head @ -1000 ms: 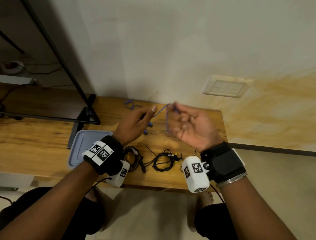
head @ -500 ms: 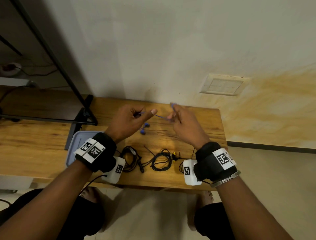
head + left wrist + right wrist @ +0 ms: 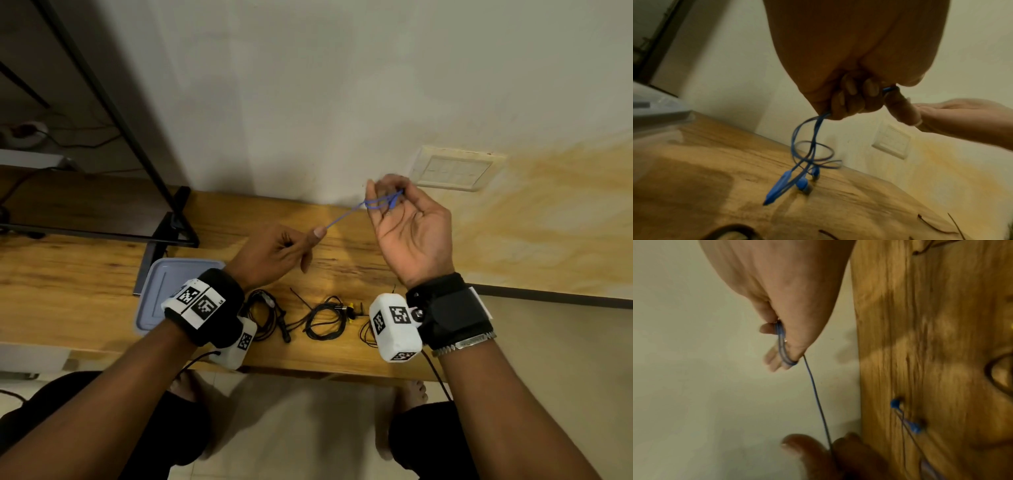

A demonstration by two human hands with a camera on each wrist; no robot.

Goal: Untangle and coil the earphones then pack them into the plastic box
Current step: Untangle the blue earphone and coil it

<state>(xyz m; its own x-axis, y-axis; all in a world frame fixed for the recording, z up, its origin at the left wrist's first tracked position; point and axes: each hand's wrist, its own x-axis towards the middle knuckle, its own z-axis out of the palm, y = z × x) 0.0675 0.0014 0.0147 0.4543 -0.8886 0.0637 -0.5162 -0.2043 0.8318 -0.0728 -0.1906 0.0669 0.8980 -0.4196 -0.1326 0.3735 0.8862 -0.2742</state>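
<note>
Above the table's far edge, blue earphones taut between pinching left hand and gripping right hand.

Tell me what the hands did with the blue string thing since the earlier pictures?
The right hand lifted up and away to the right, palm turned up, with loops of the thin blue earphone cable now wound round its fingers. The left hand stayed low, still pinching the cable, so the hands are farther apart. The black earphones and the clear plastic box stayed on the wooden table.
</note>
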